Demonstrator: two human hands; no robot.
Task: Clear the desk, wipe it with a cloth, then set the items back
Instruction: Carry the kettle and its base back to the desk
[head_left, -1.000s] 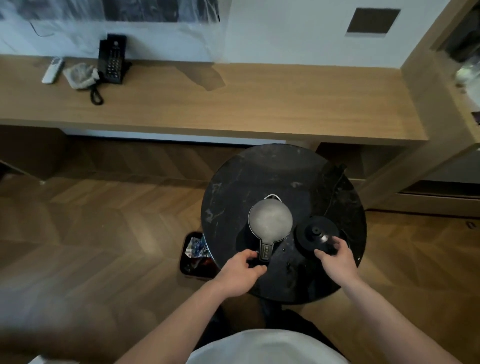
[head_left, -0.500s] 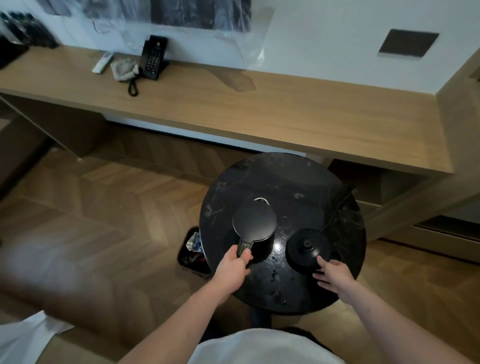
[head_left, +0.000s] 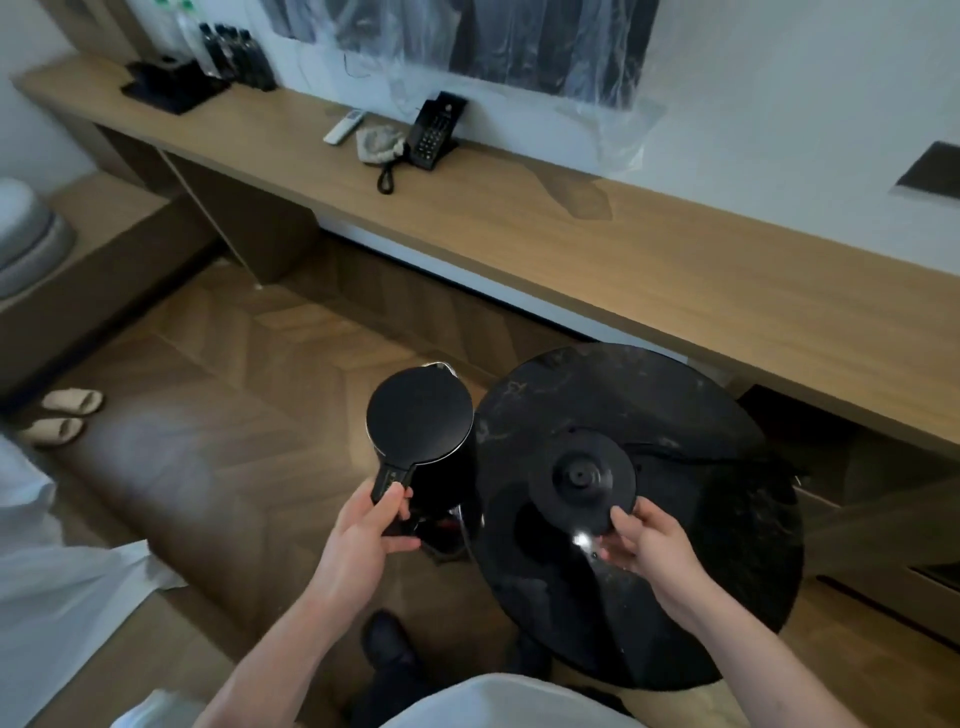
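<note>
Head view shows the black kettle (head_left: 421, 415) held above the wooden floor (head_left: 218, 395), just left of the round black table (head_left: 727, 519), lid closed. The left hand (head_left: 363, 535) grips its handle, fingers (head_left: 402, 543) curled round it and thumb on top. Just right, the kettle base (head_left: 582, 478) sits tilted over the table, its near edge pinched by the right hand (head_left: 649, 540). Its cord (head_left: 691, 457) trails right across the tabletop. Farther back, the long wooden bench (head_left: 623, 244) carries a black telephone (head_left: 434, 132), a crumpled cloth (head_left: 379, 141), a white remote (head_left: 343, 126) and dark bottles (head_left: 234, 52).
</note>
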